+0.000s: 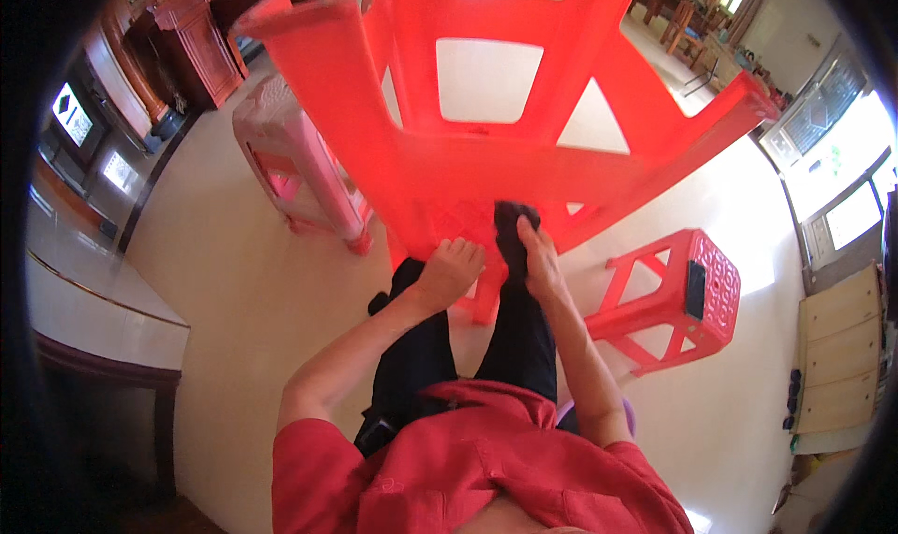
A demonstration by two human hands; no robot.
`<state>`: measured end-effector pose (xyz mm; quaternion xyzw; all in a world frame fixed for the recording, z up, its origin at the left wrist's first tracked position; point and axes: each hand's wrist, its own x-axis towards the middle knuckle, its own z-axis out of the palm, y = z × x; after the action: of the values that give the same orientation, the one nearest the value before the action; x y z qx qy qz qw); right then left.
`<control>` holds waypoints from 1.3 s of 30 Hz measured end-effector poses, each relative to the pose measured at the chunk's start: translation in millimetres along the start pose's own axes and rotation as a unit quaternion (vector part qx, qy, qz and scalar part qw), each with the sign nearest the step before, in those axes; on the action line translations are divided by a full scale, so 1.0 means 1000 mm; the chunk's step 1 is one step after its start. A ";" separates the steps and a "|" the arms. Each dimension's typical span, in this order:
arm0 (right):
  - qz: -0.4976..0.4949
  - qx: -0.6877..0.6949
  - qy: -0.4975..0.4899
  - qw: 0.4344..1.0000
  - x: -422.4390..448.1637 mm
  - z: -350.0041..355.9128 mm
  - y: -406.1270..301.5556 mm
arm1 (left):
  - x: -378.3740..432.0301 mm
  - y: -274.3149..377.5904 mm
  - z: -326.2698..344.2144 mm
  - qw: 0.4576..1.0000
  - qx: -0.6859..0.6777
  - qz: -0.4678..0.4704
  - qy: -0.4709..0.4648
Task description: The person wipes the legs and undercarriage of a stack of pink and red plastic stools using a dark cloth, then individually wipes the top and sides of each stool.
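A large red plastic stool (491,162) stands before me with broad legs pointing up and outward. My right hand (544,257) grips a dark cloth (515,229), its thumb on top, close against the stool's near side. My left hand (452,271) lies at the near left part of the stool, just above my dark-trousered knee, with the fingers bent and close together. Whether those fingers grip an edge is not plain. Behind my hands a patterned red plastic surface shows between the legs, partly hidden.
A worn pink-red stool (302,162) stands on the left. To the right, another red stool (715,288) lies tilted, with a black flat object (695,290) on its side. A wooden drawer cabinet (838,351) is at the far right, a dark-framed piece of furniture (105,366) at the left.
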<state>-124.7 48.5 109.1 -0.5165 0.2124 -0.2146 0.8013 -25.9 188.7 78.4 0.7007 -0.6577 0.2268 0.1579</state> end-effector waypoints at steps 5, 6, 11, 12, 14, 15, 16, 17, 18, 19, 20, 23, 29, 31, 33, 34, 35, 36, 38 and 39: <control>0.000 -0.042 0.002 0.999 0.021 -0.005 0.004 | -0.032 0.011 -0.081 0.974 -0.138 -0.085 0.158; -0.004 -0.036 -0.005 0.999 0.026 -0.003 0.004 | -0.035 0.009 -0.097 0.964 -0.135 -0.137 0.185; 0.015 0.108 -0.124 0.986 0.040 0.015 -0.001 | 0.020 -0.036 -0.174 0.873 -0.219 -0.132 0.416; 0.018 0.142 -0.156 0.977 0.040 0.028 -0.010 | 0.040 -0.045 -0.185 0.847 -0.246 -0.123 0.454; 0.004 0.226 -0.241 0.944 0.041 0.059 -0.024 | 0.066 -0.054 -0.217 0.831 -0.277 -0.140 0.462; -0.012 0.272 -0.290 0.918 0.044 0.075 -0.029 | 0.071 -0.059 -0.228 0.838 -0.287 -0.168 0.432; -0.029 0.317 -0.337 0.886 0.045 0.089 -0.034 | 0.076 -0.070 -0.228 0.850 -0.264 -0.161 0.427; -0.039 0.368 -0.376 0.850 0.044 0.103 -0.037 | 0.078 -0.084 -0.225 0.860 -0.240 -0.154 0.422; -0.053 0.415 -0.411 0.810 0.045 0.112 -0.043 | 0.082 -0.094 -0.220 0.870 -0.220 -0.143 0.417; -0.050 0.444 -0.446 0.775 0.049 0.113 -0.046 | 0.081 -0.100 -0.214 0.860 -0.238 -0.142 0.430; -0.046 0.469 -0.483 0.738 0.053 0.116 -0.048 | 0.080 -0.106 -0.207 0.848 -0.255 -0.140 0.442; -0.099 0.440 -0.434 0.779 0.069 0.107 -0.033 | 0.082 -0.111 -0.204 0.845 -0.267 -0.149 0.439; -0.287 0.402 -0.181 0.851 0.050 0.035 -0.034 | 0.074 -0.106 -0.206 0.836 -0.276 -0.138 0.454; -0.344 0.303 -0.049 0.887 0.054 0.024 -0.035 | 0.077 -0.106 -0.204 0.837 -0.271 -0.145 0.453; -0.420 0.182 0.057 0.887 0.061 0.024 -0.032 | 0.081 -0.107 -0.205 0.840 -0.268 -0.144 0.450; -0.432 0.218 -0.008 0.875 0.065 0.027 -0.030 | 0.082 -0.107 -0.205 0.837 -0.269 -0.137 0.456; -0.408 0.202 -0.075 0.887 0.071 0.029 -0.029 | 0.084 -0.107 -0.205 0.835 -0.271 -0.130 0.462; -0.380 0.180 -0.136 0.897 0.076 0.031 -0.028 | 0.085 -0.107 -0.202 0.832 -0.275 -0.124 0.465; -0.302 0.069 -0.210 0.927 0.087 0.036 -0.026 | 0.090 -0.105 -0.197 0.823 -0.284 -0.123 0.476; -0.287 0.036 -0.228 0.930 0.086 0.054 -0.031 | 0.088 -0.105 -0.200 0.821 -0.280 -0.126 0.482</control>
<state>-28.2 28.3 147.2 -0.5610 -0.1411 -0.3198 0.7504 58.8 226.9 301.8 0.5047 -0.4388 0.3197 0.6712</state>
